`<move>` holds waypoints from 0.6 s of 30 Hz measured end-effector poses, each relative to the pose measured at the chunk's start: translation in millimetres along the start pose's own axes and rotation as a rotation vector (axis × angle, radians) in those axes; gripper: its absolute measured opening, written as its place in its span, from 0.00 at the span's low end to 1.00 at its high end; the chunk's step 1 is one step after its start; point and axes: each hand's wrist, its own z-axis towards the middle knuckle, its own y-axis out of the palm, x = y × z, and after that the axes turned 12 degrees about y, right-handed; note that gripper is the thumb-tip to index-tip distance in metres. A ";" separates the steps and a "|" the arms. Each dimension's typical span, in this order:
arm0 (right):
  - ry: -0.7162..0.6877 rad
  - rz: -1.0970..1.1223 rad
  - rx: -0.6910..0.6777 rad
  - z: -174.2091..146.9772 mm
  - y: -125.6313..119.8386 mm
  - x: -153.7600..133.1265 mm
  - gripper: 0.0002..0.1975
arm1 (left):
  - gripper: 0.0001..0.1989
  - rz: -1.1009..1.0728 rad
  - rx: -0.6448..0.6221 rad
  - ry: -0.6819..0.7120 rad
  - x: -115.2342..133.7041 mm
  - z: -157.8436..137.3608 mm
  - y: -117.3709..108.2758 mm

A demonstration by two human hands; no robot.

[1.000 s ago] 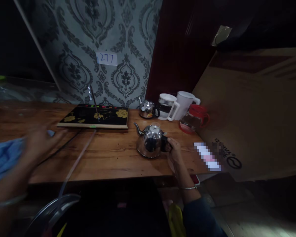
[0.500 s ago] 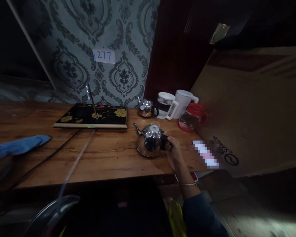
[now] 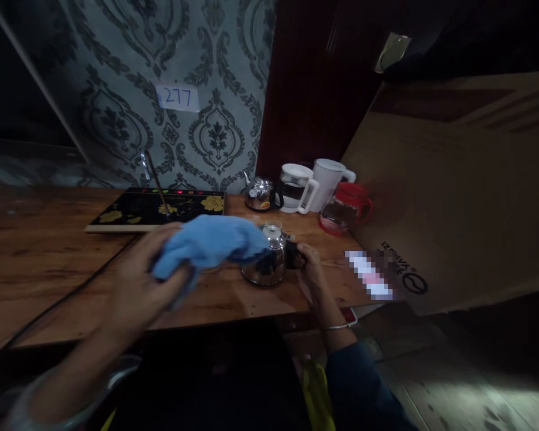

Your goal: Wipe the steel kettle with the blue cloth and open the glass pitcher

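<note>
In my left hand [image 3: 137,284] is a bunched blue cloth [image 3: 211,242], and its far end overlaps the left side of a shiny metal kettle [image 3: 269,266]. Whether the cloth touches the kettle I cannot tell. My right hand [image 3: 312,266] is wrapped round the kettle's black handle [image 3: 294,255]. Upright on the wooden table, the kettle has a clear knob on its lid; its spout is hidden behind the cloth.
A black electric hob [image 3: 130,209] with gold flowers and a thin tap [image 3: 156,179] sits at the back left. Behind the kettle stand a smaller kettle [image 3: 259,194], a white-lidded jug [image 3: 296,188], a white pitcher [image 3: 329,179] and a red-lidded jug [image 3: 341,209]. Cardboard [image 3: 453,179] rises at right.
My left hand has brought the blue cloth from the far left of the table across to the kettle. My right hand still holds the handle. The view has shifted slightly.
</note>
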 end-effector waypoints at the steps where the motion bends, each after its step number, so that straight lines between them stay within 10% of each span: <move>1: -0.012 -0.008 0.005 0.3 0.4 0.3 0.20 | 0.20 -0.052 -0.059 0.059 3.5 3.7 20.9; 8: -0.074 -0.050 0.062 -1.2 2.3 -2.1 0.15 | 0.37 0.083 -0.328 0.258 24.5 -19.4 143.5; 14: -0.009 0.016 0.050 -3.1 2.7 -3.5 0.19 | 0.25 0.092 -0.316 0.441 9.8 -71.1 145.5; 18: 0.000 0.024 0.048 -6.8 5.9 -4.5 0.20 | 0.25 -0.088 -0.298 0.276 -3.4 -69.7 130.0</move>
